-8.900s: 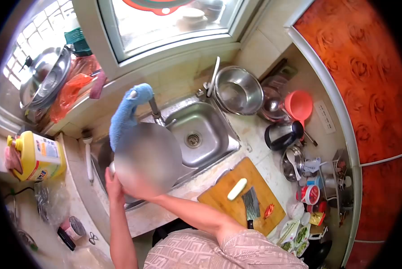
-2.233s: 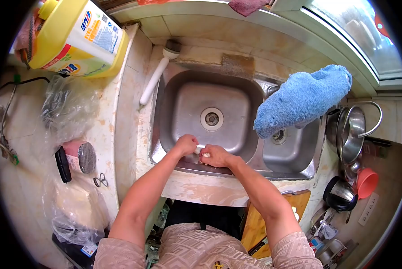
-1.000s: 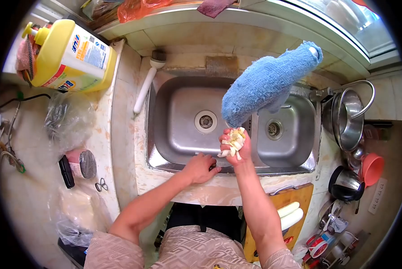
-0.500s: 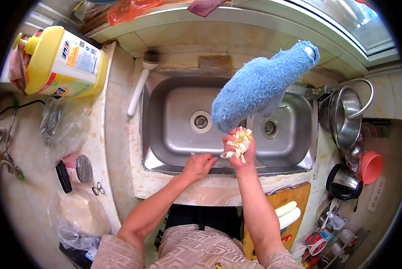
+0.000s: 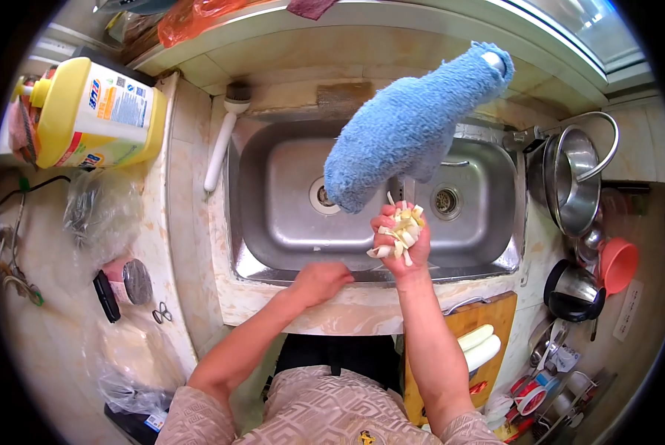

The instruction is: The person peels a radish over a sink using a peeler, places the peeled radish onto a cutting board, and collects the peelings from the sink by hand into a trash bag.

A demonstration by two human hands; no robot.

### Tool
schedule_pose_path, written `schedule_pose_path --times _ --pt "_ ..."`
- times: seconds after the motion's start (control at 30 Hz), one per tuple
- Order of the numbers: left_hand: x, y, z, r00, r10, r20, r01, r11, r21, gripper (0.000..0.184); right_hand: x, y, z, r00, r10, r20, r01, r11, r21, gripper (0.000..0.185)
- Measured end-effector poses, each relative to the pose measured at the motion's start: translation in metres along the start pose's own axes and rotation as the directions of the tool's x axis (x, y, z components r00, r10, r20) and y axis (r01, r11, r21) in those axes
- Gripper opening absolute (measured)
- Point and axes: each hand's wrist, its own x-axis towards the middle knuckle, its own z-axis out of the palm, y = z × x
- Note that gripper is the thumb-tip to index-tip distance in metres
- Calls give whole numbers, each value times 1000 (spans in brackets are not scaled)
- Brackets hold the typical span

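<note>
Over the front of the steel double sink [image 5: 477, 211], near its divider, my right hand [image 5: 405, 241] cups pale, thin-cut vegetable pieces [image 5: 404, 231], its grip filled by them. My left hand [image 5: 322, 282] rests at the sink's front edge, fingers curled; I cannot tell whether they hold anything. A fuzzy blue cloth [image 5: 410, 126] hangs above.

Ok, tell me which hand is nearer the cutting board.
Right. The right hand, holding pale pieces, is just beyond the cutting board, slightly to its left. The left hand is farther left, by the sink's front rim.
</note>
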Motion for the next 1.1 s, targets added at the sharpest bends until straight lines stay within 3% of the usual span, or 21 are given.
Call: schedule_pose_path --times 0.1,0.2,0.23,0.33,0.37,0.47,0.5,0.6,0.7,0.8,0.9,1.0,1.1 --pt "5 2 -40 878 -478 -1 446 821 -355 15 -1 0 3 1000 -14 -26 14 1000 -1 26" --pt "5 -13 -50 887 -459 45 416 753 -510 13 -2 0 -1 999 -12 -38 12 1000 -1 26" --pt "5 -14 -48 873 -480 92 461 747 -479 11 -1 0 -2 999 -8 -37 8 1000 3 26" --pt "4 -17 -33 968 -236 82 250 908 -336 15 -2 2 -3 998 -8 -56 9 1000 3 24" --pt "3 -22 -26 992 -96 87 116 955 -272 20 -2 2 -5 999 -7 -50 8 1000 7 24" --pt "-3 -4 -36 962 38 270 -51 998 40 24 0 0 -7 999 -2 -34 2 1000 17 24" --pt "-7 -8 -34 977 61 206 -56 998 -29 25 0 0 -7 999 0 -32 1 1000 24 24" --pt "-23 -19 -20 991 96 88 -100 994 38 24 -1 -2 -12 1000 5 -28 -4 999 42 24" --pt "-28 -25 -20 962 -237 -138 226 970 -94 20 2 -4 -8 1000 -1 -22 2 999 48 24" --pt "4 -61 -30 874 -439 -207 376 882 -283 16 1 -5 -10 999 -4 -43 6 999 42 24" --pt "24 -123 -7 878 -473 77 475 837 -270 16 2 -4 -13 999 -10 -43 11 1000 28 24" --pt "41 -141 3 812 -534 238 547 837 10 14 -2 -1 -17 998 -22 -60 23 999 26 25" --pt "43 -160 15 859 -429 278 441 897 24 16 -6 -1 -25 996 -16 -89 20 999 42 24"
